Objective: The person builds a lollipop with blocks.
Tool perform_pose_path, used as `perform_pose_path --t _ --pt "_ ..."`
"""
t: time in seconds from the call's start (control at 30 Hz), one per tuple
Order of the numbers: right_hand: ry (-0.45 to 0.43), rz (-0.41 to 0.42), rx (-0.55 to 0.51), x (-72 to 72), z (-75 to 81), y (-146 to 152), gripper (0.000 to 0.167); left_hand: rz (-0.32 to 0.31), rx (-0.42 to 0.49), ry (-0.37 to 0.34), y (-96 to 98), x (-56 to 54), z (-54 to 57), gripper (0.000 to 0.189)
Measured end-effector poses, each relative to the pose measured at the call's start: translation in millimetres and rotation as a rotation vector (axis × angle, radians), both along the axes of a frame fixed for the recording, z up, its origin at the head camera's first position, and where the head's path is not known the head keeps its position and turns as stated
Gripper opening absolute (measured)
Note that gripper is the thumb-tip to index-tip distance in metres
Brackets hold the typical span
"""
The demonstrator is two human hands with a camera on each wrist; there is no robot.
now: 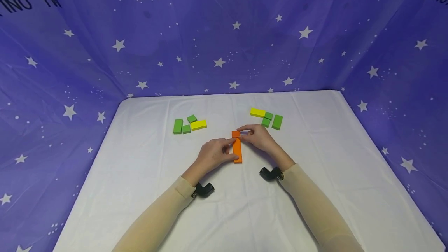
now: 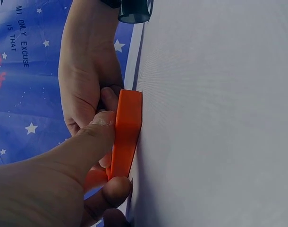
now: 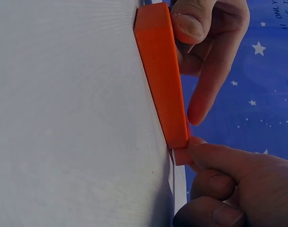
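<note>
A long orange block (image 1: 237,151) lies on the white table, pointing away from the person. My left hand (image 1: 213,153) grips it from the left, thumb by the near end and index finger by the far end. Against that far end sits a small orange block (image 1: 236,133), which my right hand (image 1: 259,137) pinches between thumb and index finger. In the right wrist view the long block (image 3: 160,78) stretches toward the small one (image 3: 181,156), partly covered by fingertips. The left wrist view shows the long block (image 2: 128,127) beside the left thumb; fingers hide much of the small block.
Back left on the table, a yellow block (image 1: 198,125) lies among green blocks (image 1: 178,126). Back right, another yellow block (image 1: 258,112) is grouped with more green blocks (image 1: 277,122). A purple star-patterned cloth (image 1: 217,42) surrounds the white tabletop (image 1: 140,166).
</note>
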State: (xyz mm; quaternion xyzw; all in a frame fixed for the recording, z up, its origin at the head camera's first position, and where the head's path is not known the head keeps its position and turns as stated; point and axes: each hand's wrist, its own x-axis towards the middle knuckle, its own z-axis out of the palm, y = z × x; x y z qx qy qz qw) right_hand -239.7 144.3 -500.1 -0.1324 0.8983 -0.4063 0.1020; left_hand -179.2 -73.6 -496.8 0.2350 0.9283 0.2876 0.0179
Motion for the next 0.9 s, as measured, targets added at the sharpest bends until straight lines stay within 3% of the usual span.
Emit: perform_pose_path --t 0.27,0.9 --pt "-0.010 -0.008 0.021 0.0 0.2 0.2 0.030 0.026 -0.027 -0.020 1.3 -4.5 0.0 0.069" --pt "-0.027 -0.013 0.053 4.6 2.5 -1.6 0.032 -0.015 -0.072 -0.073 2.7 -9.2 4.2 0.078"
